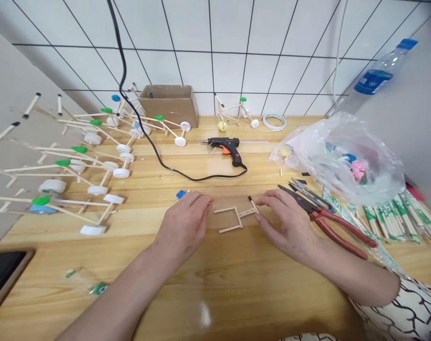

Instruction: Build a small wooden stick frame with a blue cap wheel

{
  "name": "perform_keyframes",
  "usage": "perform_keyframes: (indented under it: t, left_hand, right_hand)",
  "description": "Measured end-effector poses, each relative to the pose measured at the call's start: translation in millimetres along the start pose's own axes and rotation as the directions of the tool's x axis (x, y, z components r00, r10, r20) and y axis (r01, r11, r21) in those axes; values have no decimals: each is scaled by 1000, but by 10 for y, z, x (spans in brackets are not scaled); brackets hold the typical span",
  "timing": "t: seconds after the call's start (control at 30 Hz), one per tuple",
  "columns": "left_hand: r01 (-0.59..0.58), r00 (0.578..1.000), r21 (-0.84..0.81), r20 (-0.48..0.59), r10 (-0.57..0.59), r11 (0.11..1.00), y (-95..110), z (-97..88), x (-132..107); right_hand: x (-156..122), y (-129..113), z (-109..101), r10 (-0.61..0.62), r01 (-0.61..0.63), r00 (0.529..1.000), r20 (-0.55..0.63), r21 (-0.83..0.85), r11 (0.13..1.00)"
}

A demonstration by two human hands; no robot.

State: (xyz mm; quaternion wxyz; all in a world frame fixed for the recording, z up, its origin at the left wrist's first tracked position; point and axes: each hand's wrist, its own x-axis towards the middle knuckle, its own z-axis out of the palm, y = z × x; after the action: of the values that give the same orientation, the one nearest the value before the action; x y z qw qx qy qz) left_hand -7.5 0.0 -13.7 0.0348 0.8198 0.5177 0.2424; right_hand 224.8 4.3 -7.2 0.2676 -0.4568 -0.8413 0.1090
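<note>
A small frame of thin wooden sticks (238, 219) lies on the wooden table between my hands, its two prongs pointing left. Its right end has a crosspiece with a black tip (250, 199). My right hand (288, 225) is at that end, thumb and index finger apart on either side, the thumb tip by the crosspiece. My left hand (185, 220) is left of the prongs, apart from them. Its fingers are pressed together; whatever they pinch, if anything, is hidden. A small blue piece (181, 194) lies just beyond the left knuckles.
A black glue gun (229, 148) lies ahead, its cord running up left. Several stick tricycle models (94, 189) crowd the left side, near a cardboard box (173, 106). On the right are red-handled pliers (339, 227), snips (313, 194), a plastic bag (343, 161) and wrapped sticks (396, 220).
</note>
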Motion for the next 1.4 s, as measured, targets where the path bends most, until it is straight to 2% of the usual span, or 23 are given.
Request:
perform_keyframes:
  t: [0.27,0.47,0.57,0.87,1.07,1.23,1.4]
  left_hand:
    - [81,996,30,27,-82,996,-11,-117,45]
    - [66,998,41,9,-66,997,-9,-137,42]
    - [78,997,30,27,-78,997,11,-159,56]
    - [109,992,-15,60,-108,994,72,-276,130]
    - [79,996,-12,52,-78,997,222,-419,133]
    - [92,996,-86,17,-91,992,280,-285,73]
    - [104,994,-104,-9,-105,989,121,-52,-9]
  right_hand:
    - [-53,-125,-223,-29,29,998,-54,5,1000]
    - [-185,-277,-259,-5,2,997,71,47,999]
    - [-237,-299,-247,-12,7,995,98,44,999]
    - [-165,-93,-143,40,-40,999,30,3,999]
    - [-185,15,-42,34,-35,999,26,19,999]
    - [-188,103,1,43,-43,999,14,9,999]
    - [-179,117,-14,76,-76,997,25,7,997]
